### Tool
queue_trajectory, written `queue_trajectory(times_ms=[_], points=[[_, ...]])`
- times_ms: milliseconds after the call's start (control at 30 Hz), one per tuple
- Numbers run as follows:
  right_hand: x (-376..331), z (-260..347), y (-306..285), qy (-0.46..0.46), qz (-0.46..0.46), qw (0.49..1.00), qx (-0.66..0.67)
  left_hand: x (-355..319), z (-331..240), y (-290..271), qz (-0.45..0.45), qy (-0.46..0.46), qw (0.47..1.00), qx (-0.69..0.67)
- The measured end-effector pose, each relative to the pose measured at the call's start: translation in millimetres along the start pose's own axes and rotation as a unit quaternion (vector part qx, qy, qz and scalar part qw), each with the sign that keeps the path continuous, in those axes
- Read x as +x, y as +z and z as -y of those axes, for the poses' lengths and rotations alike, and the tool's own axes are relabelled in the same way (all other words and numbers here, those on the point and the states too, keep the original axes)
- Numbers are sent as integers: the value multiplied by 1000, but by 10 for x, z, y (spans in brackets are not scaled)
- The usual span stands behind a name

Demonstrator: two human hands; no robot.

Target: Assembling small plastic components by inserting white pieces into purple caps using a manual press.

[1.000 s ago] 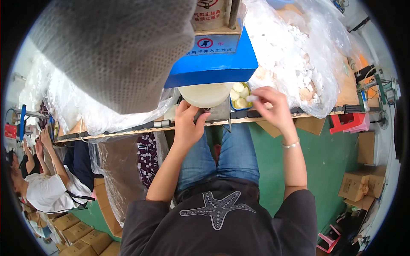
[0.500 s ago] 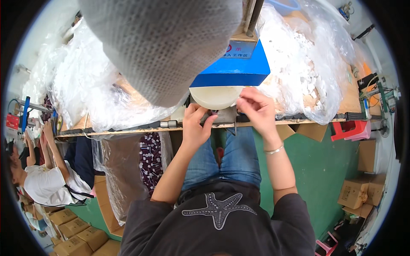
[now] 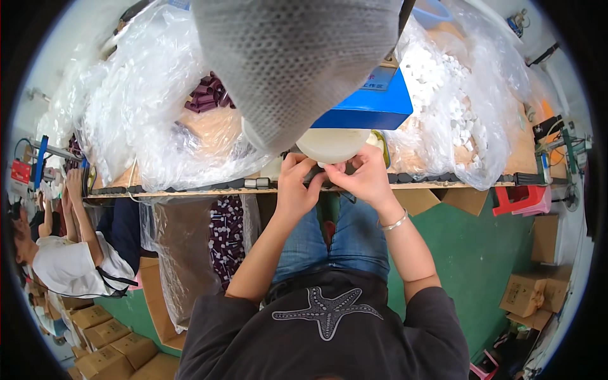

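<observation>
Both my hands meet at the table's front edge, just beneath a cream rounded part (image 3: 334,145) on a blue machine (image 3: 367,109). My left hand (image 3: 296,185) has its thumb and fingers curled together around a small dark piece, mostly hidden. My right hand (image 3: 367,178) reaches in from the right, thumb and fingers pinched. A small whitish bit shows near its thumb tip, too small to name. Grey mesh-like fabric (image 3: 297,63) hangs large in front and covers part of the machine.
Clear plastic sheeting (image 3: 145,126) covers the table's left, with dark maroon pieces (image 3: 209,93) in it. Small white pieces (image 3: 459,111) lie on plastic at right. Below left, a plastic-lined box (image 3: 226,234) holds maroon-and-white parts. A red stool (image 3: 508,197) stands right; a person (image 3: 76,266) works far left.
My right hand has moved left and down to join my left hand beneath the rounded part. The view has shifted slightly, showing maroon pieces on the left sheeting.
</observation>
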State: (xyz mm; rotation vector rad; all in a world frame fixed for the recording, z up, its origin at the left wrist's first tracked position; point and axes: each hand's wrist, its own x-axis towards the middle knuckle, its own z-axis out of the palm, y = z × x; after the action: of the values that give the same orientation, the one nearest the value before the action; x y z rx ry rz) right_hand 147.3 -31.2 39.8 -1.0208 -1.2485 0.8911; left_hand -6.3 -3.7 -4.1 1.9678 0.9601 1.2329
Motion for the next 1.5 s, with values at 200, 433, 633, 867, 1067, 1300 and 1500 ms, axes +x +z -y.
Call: queue_trajectory(times_ms=[200,433,633,867,1067,1300,1500], points=[[28,25,-56,26,27,998,-56,0,-8,-1,-6,-1,1000,-12],[-46,-101,-129,38,57,995,-76,-11,-2,-2,-4,9,1000,-7],[-441,-24,-503,78,-32,996,42,-73,-58,-77,-15,45,997,56],[-21,-164,-1307,4,-207,953,-221,-232,-2,-414,-62,26,997,31],[573,-216,-1213,-44,-20,885,-464,-175,-132,-143,-11,36,997,60],[811,-1012,-1921,-199,38,770,-604,-135,-65,109,-56,30,998,-28],[871,-898,-2080,-135,72,777,-610,-88,-253,-175,-49,-6,989,-140]])
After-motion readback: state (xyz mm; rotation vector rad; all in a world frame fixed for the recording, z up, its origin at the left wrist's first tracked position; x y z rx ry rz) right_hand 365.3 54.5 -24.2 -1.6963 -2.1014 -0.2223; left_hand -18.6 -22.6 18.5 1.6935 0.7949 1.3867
